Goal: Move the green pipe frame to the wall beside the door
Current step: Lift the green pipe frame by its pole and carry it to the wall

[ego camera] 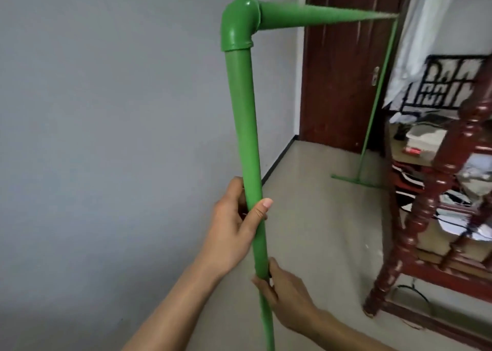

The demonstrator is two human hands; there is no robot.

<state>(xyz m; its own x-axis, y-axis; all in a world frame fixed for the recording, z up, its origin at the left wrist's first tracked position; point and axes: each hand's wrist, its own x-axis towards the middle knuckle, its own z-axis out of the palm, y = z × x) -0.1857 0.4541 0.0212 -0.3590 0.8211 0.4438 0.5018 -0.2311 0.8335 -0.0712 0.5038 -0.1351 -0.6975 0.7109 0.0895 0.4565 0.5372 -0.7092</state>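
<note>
The green pipe frame (243,116) stands close in front of me: a near upright post, an elbow joint at the top, and a top bar running away toward the door. Its far post comes down to a foot bar resting on the floor in front of the dark red-brown door (343,65). My left hand (234,225) is wrapped around the near post at mid height. My right hand (282,294) grips the same post just below it. The grey wall (119,111) beside the door runs along the left.
A dark red turned-wood shelf unit (436,204) loaded with papers and boxes stands on the right, close to the frame's far foot. White cloth hangs above it. Beige floor lies between the wall and the shelf.
</note>
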